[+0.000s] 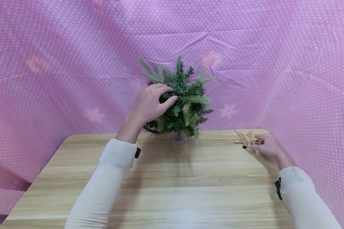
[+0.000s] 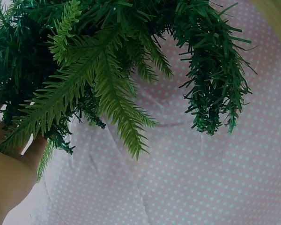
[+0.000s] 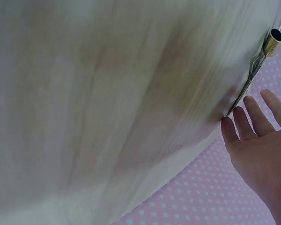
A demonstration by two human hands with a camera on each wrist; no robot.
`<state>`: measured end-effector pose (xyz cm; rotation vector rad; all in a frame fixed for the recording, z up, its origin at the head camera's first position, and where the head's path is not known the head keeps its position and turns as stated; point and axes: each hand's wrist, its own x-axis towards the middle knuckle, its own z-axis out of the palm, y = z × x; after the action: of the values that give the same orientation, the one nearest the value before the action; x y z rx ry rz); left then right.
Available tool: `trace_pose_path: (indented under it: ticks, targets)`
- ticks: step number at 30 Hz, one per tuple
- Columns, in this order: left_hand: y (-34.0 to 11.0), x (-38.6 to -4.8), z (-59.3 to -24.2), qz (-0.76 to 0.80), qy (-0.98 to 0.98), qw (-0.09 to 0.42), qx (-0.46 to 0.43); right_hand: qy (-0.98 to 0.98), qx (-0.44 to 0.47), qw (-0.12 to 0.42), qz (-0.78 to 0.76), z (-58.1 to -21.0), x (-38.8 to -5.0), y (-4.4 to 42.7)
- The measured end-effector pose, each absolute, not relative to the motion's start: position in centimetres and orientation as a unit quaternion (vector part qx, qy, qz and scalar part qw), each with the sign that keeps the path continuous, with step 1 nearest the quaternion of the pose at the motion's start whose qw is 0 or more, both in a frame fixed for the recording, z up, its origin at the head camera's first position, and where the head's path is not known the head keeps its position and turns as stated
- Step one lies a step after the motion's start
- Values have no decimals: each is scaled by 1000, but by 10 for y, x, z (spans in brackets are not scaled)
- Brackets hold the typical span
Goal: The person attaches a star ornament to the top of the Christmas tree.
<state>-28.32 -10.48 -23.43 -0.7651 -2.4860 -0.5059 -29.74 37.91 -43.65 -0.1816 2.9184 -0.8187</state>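
A small artificial Christmas tree (image 1: 189, 105) stands upright near the table's back edge, its base a pale round pot (image 1: 179, 142). My left hand (image 1: 153, 103) reaches into its left side, thumb and fingers curved around the branches; some fingertips are hidden by needles. The left wrist view shows light green sprigs (image 2: 110, 79) crossing in front of this hand (image 2: 11, 173). At the back right corner lies a gold star tree topper (image 1: 245, 137) with a short tube socket (image 3: 273, 41). My right hand (image 1: 268, 146) is at the star, its fingers (image 3: 255, 115) spread and loosely bent, fingertips at the star's edge.
A light wooden table (image 1: 172, 194) runs beneath both arms. Pink dotted cloth (image 1: 103, 47) hangs close behind the table and along both sides. Each wrist carries a small black device, such as the right one (image 1: 278, 188).
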Motion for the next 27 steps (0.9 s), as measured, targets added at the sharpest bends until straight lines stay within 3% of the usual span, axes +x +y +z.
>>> trace_pose_path:
  ticks: [12, 27]
  targets:
    - [-106, -285, -240, -185, -899, 265, -295, 958, -51, 65, -275, -440, -298, 379]
    - [-106, -285, -237, -184, -896, 271, -299, 974, -36, 20, -225, -452, -307, 378]
